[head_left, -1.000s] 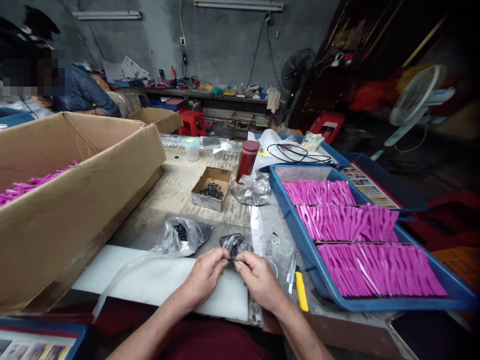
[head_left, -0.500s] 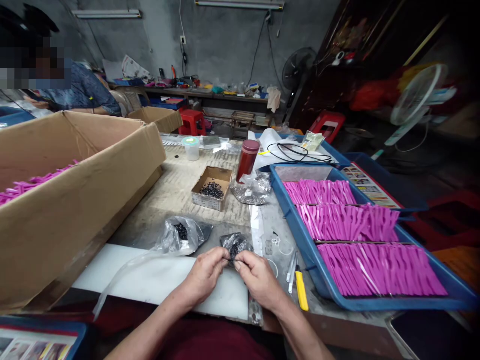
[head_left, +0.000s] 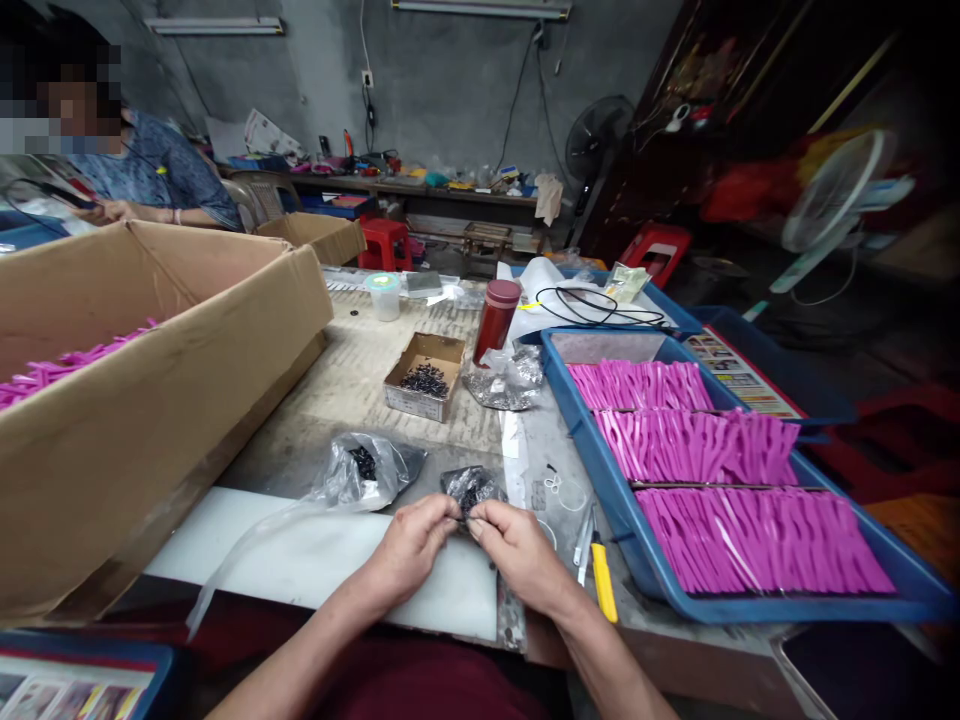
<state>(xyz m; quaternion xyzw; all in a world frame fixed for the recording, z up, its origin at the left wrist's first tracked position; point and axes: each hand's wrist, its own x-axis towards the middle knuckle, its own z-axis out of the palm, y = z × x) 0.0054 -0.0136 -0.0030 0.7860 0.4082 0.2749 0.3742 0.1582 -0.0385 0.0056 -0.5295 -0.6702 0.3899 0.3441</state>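
**Left hand [head_left: 414, 545] and right hand [head_left: 519, 548] together, pinching one small dark piece [head_left: 463, 519]**

Far left: deep carton [head_left: 172, 390], matte brown cardboard, scuffed walls, loose pink strips [head_left: 75, 365] heaped inside; behind it, a co-worker's patterned blue sleeve [head_left: 180, 175]; flat white sheet [head_left: 315, 560], smooth and translucent-looking, along the near bench edge; on its far edge, a crumpled clear bag [head_left: 386, 475], mouth open, black bits showing.

Centre: left hand's thumb and finger clamped on the piece, low over the sheet's right end; its exact shape is masked by the grip; beyond, a shallow card box [head_left: 415, 403] with a scatter of tiny black parts; a second crinkly bag [head_left: 480, 482], dark contents, just past the fingertips; right hand clamped on the same piece, mirror-fashion; farther back, a dull red cylinder [head_left: 493, 325] and a wrinkled silvery bag [head_left: 510, 380].

Right: slim metal tool [head_left: 582, 548] beside a smooth yellow handle [head_left: 602, 580]; blue tray [head_left: 750, 608], rigid rim, glossy wavy pink pieces [head_left: 757, 540] packed upright in three rows.
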